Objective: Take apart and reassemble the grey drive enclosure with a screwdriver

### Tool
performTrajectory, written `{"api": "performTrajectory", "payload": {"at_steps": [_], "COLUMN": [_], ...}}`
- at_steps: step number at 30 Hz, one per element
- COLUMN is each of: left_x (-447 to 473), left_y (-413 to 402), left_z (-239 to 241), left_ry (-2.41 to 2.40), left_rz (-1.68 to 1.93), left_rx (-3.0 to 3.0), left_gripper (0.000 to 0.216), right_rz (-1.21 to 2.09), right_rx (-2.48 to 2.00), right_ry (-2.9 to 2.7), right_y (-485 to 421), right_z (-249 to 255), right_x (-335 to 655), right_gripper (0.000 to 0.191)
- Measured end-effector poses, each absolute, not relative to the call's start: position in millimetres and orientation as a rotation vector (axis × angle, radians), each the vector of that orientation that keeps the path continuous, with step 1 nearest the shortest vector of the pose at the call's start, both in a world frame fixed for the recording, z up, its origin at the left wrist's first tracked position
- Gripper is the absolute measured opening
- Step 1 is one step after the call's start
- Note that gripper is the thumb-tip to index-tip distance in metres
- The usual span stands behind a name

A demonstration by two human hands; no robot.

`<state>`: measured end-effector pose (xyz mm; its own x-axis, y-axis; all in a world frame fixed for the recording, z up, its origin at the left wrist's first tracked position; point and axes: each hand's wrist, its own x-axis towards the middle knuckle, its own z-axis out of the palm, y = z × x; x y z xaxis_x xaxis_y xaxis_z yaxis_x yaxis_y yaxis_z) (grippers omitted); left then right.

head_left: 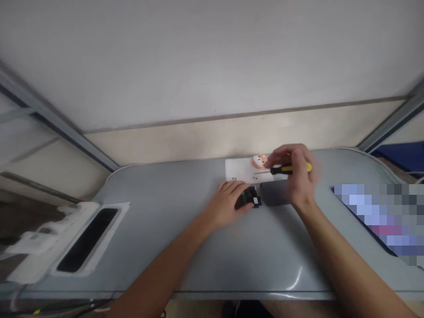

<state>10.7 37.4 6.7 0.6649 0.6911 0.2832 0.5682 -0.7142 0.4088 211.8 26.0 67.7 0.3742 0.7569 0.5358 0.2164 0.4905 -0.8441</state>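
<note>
My right hand [300, 176] grips a yellow-and-black screwdriver [281, 169], held nearly level with its thin shaft pointing left. The tip is over a white sheet [238, 167], close to a few tiny dark screws [255, 178]. My left hand [228, 201] holds a small black device with a green circuit board [253, 197] against the table, thumb on the near side and fingers on the far side. A dark grey flat cover [274, 194] lies right of the device, partly behind my right wrist. A round orange-and-white object [259, 161] sits on the sheet.
The grey table [159, 212] meets a pale wall at the back. At the left edge lies a black flat panel [88, 240] on white material, beside a white object [39, 247]. On the right is a blurred-out flat item with a dark edge [364, 221]. Metal posts flank the table.
</note>
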Motion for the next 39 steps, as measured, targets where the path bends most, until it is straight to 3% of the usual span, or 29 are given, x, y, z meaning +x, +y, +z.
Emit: {"api": "performTrajectory", "payload": {"at_steps": [5, 10, 20, 39], "left_x": [12, 11, 11, 10], "left_y": [42, 44, 42, 43], "left_z": [1, 2, 4, 5], "left_ry": [0.988, 0.942, 0.937, 0.930], "left_rz": [0.568, 0.552, 0.531, 0.541], "left_rx": [2.555, 2.561, 2.557, 2.559], "left_gripper": [0.047, 0.043, 0.042, 0.042], "right_rz": [0.535, 0.546, 0.377, 0.549], "right_rx": [-1.310, -1.371, -1.499, -1.437], "right_ry": [-0.982, -0.688, -0.884, -0.831], "right_y": [68, 75, 74, 72], "right_z": [29, 11, 12, 18], "right_x": [237, 270, 268, 271], "right_gripper": [0.065, 0.060, 0.075, 0.065]}}
